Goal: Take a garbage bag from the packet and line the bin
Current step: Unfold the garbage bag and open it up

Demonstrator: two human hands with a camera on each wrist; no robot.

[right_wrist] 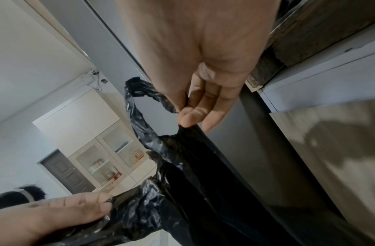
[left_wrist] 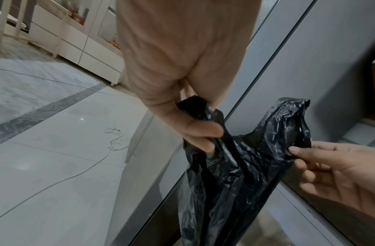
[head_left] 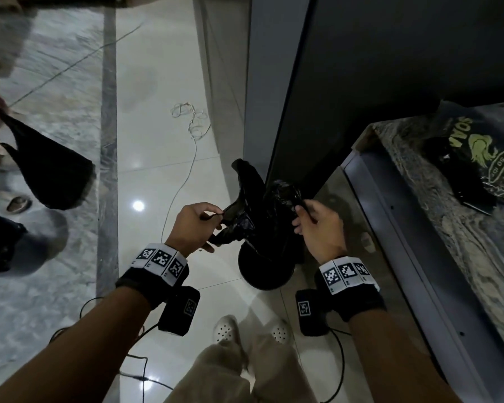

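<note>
A person stands on a shiny tile floor [head_left: 146, 158] and holds a black garbage bag [head_left: 256, 210] in both hands, out in front of the body. The left hand [head_left: 194, 225] pinches one side of the bag's top between thumb and fingers. The left wrist view shows the plastic squeezed tight under the thumb. The right hand [head_left: 317, 225] pinches the other side, with thumb and first finger pressed together on a thin edge while the other fingers [right_wrist: 216, 106] stay fairly straight. The bag is crinkly and shiny, and its two handle loops stick up between the hands. The rest of it hangs down.

Right under the bag sits a round black bin [head_left: 264, 270] on the floor. The bag hangs over it, and I cannot tell if the bag touches it.

To the right is a stone counter [head_left: 437, 205]. On it lies the packet [head_left: 489, 158], black with yellow-green print. It shows a picture a bit like a bird and big letters, seen upside down, that I cannot read for sure. The small words are too tiny to read.

Both wrists wear black bands with square black-and-white code tags [head_left: 160, 258]. A thin white cord [head_left: 191, 123] lies curled on the floor. At the far left another person holds a dark cloth bag [head_left: 53, 173]. The holder's white shoes [head_left: 226, 330] show below.
</note>
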